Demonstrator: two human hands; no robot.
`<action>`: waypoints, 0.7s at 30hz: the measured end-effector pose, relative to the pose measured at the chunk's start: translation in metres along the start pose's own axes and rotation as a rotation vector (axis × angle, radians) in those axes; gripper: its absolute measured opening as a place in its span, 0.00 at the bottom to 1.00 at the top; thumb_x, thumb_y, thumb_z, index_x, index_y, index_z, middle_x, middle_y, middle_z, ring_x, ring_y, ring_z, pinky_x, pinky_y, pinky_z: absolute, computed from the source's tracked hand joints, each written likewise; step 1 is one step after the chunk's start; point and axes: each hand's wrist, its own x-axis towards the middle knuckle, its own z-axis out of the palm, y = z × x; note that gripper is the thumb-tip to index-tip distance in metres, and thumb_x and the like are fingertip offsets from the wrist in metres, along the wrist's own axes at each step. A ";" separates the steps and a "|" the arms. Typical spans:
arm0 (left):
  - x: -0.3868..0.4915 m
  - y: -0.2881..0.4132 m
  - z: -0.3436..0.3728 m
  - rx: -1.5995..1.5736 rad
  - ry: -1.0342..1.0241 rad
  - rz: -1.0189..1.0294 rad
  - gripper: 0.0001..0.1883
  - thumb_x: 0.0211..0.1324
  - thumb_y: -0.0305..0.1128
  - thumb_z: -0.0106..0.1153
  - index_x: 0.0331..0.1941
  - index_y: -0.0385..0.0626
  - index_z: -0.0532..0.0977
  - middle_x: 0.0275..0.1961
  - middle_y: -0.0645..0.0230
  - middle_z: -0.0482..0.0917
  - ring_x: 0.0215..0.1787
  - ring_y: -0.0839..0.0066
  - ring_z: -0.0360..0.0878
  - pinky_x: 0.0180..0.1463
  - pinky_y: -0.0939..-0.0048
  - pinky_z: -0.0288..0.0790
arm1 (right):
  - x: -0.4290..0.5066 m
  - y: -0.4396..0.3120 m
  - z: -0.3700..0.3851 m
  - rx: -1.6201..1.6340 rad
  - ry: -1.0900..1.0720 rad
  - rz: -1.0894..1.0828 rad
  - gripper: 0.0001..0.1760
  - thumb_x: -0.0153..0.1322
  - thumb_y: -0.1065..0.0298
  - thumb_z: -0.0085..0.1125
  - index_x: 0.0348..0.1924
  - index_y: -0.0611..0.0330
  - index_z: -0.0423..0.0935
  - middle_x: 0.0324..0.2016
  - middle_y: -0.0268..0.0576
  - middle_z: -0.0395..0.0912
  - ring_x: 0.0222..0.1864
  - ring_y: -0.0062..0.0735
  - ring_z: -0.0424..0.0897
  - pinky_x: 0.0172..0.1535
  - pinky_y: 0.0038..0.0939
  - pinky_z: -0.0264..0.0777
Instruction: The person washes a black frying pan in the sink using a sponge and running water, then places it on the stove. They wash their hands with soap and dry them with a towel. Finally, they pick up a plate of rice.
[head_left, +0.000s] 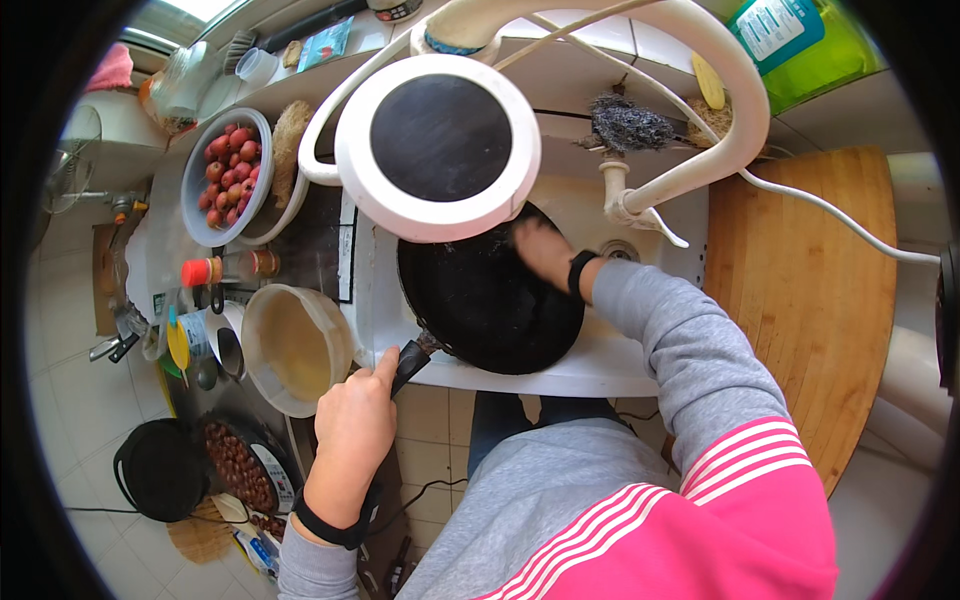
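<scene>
A black frying pan (495, 307) lies tilted over a white sink (592, 375), its handle pointing towards the lower left. My left hand (360, 409) is closed on that black handle, with the index finger stretched along it. At the pan's upper right inside edge is my right hand (541, 251), blurred; whether it holds anything cannot be told. A white round water heater head (439, 146) with a dark disc hangs above and hides the pan's upper left part. Behind my right wrist shows the sink's drain (619, 251).
A wooden board (802, 300) stands right of the sink. To the left are a plastic tub of cloudy liquid (296, 349), a bowl of red fruit (229, 176) and a red-capped bottle (199, 271). A white curved pipe (750, 90) and steel wool (630, 124) are at the back.
</scene>
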 end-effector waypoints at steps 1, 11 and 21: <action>-0.002 0.001 0.001 -0.002 -0.006 0.001 0.27 0.45 0.23 0.56 0.55 0.50 0.72 0.28 0.57 0.80 0.27 0.55 0.80 0.32 0.58 0.74 | 0.007 0.005 -0.006 -0.123 0.076 0.039 0.12 0.65 0.73 0.49 0.40 0.67 0.74 0.36 0.54 0.76 0.34 0.45 0.79 0.36 0.36 0.76; -0.005 -0.008 0.019 -0.057 0.002 -0.020 0.30 0.43 0.23 0.58 0.56 0.50 0.71 0.28 0.58 0.79 0.28 0.56 0.80 0.32 0.59 0.74 | -0.009 -0.047 0.001 0.264 -0.612 0.064 0.24 0.62 0.68 0.58 0.50 0.70 0.70 0.49 0.63 0.69 0.53 0.56 0.70 0.56 0.41 0.66; -0.004 -0.014 0.046 0.084 0.109 0.064 0.29 0.44 0.23 0.55 0.57 0.45 0.70 0.26 0.60 0.79 0.23 0.64 0.81 0.26 0.67 0.74 | 0.022 -0.104 -0.021 1.070 0.251 -0.576 0.34 0.66 0.82 0.41 0.65 0.70 0.48 0.63 0.70 0.48 0.66 0.64 0.52 0.67 0.40 0.52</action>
